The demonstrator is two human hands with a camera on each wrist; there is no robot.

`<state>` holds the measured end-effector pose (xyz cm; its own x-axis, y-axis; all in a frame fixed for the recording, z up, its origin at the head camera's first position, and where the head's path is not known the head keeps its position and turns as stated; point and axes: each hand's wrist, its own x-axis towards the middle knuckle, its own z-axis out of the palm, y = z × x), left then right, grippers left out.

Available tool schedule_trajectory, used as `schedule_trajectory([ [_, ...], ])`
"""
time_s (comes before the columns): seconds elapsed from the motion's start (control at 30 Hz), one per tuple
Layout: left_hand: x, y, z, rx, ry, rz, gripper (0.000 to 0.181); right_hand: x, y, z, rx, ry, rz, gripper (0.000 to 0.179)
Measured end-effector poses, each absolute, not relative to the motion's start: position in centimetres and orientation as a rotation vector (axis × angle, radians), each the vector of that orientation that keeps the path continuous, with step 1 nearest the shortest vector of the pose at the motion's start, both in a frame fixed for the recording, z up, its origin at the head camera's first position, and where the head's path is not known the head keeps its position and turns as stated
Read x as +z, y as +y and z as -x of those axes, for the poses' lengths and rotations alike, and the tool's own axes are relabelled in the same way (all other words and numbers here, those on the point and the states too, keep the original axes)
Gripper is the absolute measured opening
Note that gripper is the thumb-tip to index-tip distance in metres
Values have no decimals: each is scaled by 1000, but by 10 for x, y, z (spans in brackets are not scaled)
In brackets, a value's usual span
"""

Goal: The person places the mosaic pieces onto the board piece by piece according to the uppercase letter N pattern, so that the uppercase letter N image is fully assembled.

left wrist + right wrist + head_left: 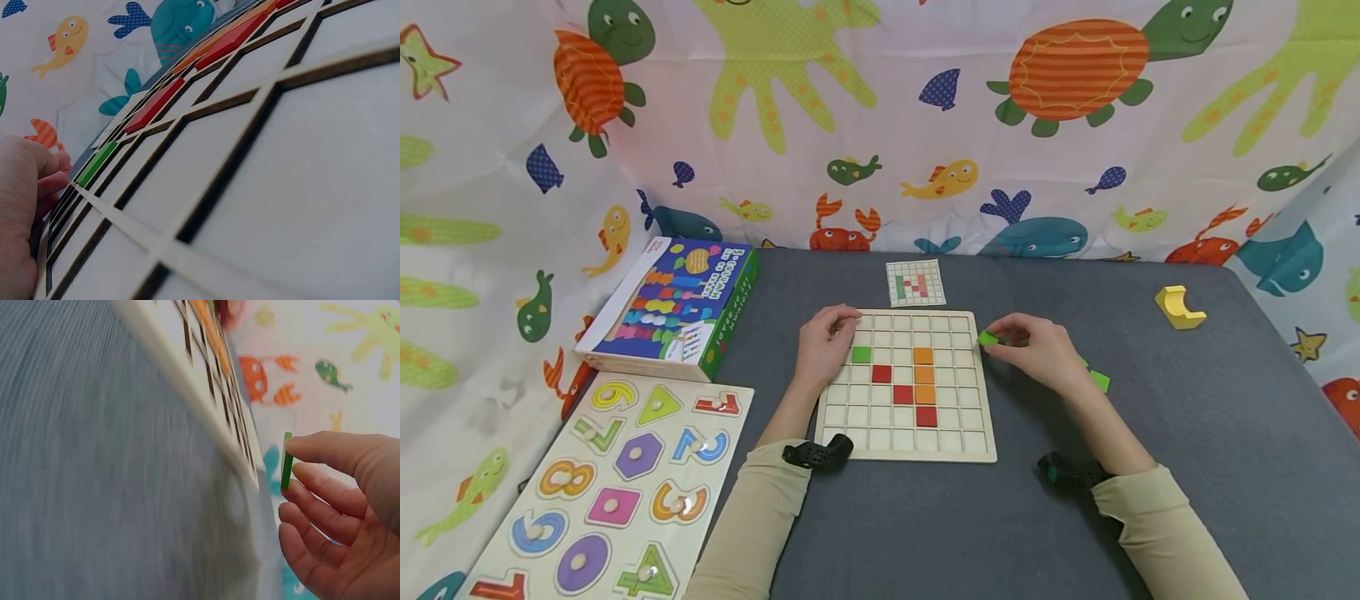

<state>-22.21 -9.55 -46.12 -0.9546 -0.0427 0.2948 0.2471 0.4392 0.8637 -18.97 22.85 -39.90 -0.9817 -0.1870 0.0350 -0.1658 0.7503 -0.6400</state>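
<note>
Between thumb and fingertips, my right hand (1037,348) pinches a green square tile (287,461) just off the right edge of the wooden grid board (955,418). My left hand (822,348) rests at the board's upper left edge, its fingers loosely bent; the thumb's contact is partly hidden. In the board's cells lie a green tile (861,355), a diagonal of red tiles (903,394) and a column of orange tiles (923,375). More green tiles (1100,381) lie on the table, partly covered by my right forearm.
A small pattern card (916,283) with coloured squares lies behind the board. On the left are a blue and green box (673,308) and a number-and-shape puzzle board (647,467). A yellow curved block (1180,308) sits far right. Patterned cloth hangs behind the grey table.
</note>
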Motion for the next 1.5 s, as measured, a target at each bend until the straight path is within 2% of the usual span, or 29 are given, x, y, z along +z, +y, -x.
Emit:
schedule_trajectory([
  [0.77,-457,-96,221,-1512,-2432,196,16,-409,103,187,-1194,2649,650,19],
  [1.13,-458,-97,222,-1488,-2438,213,16,-410,77,182,-1091,2705,863,13],
  [1.5,-458,-98,221,-1504,-2438,223,16,-415,71,184,-996,2752,993,10],
])
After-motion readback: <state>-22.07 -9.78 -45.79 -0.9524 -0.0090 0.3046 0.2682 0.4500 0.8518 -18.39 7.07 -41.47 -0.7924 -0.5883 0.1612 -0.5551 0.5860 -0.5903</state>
